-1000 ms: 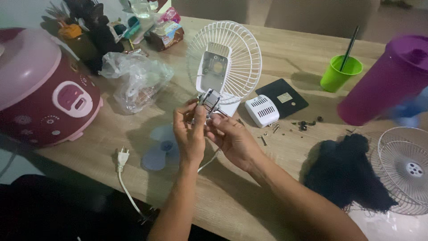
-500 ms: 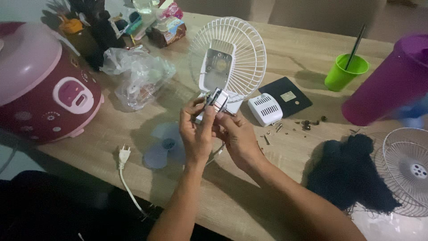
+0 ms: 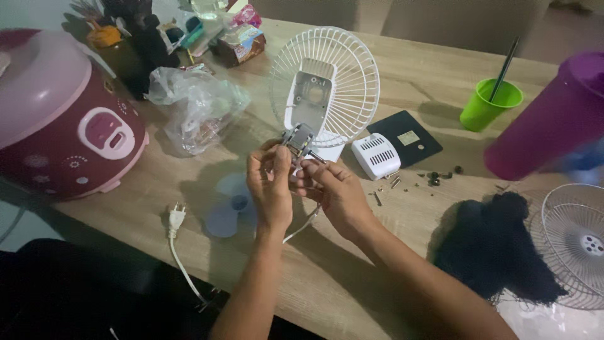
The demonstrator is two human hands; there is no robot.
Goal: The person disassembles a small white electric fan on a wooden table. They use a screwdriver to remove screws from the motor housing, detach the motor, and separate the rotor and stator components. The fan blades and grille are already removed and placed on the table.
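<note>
Both hands, left hand (image 3: 269, 187) and right hand (image 3: 336, 196), pinch a small motor (image 3: 299, 140) with narrowed fingers; far left on the table (image 3: 352, 277) lies a red-brown snack packet (image 3: 241, 44).

Just the one view here, from the camera on your head, tilted down and forward over the wooden surface (image 3: 390, 296). It sits close enough that your forearms come in from the bottom edge and your left hand (image 3: 270, 186) and right hand (image 3: 336, 195) land about dead centre. The far edge of the surface runs along the top, the rice cooker (image 3: 60, 119) gets cut off on the left, the purple jug (image 3: 557, 119) on the right.
</note>
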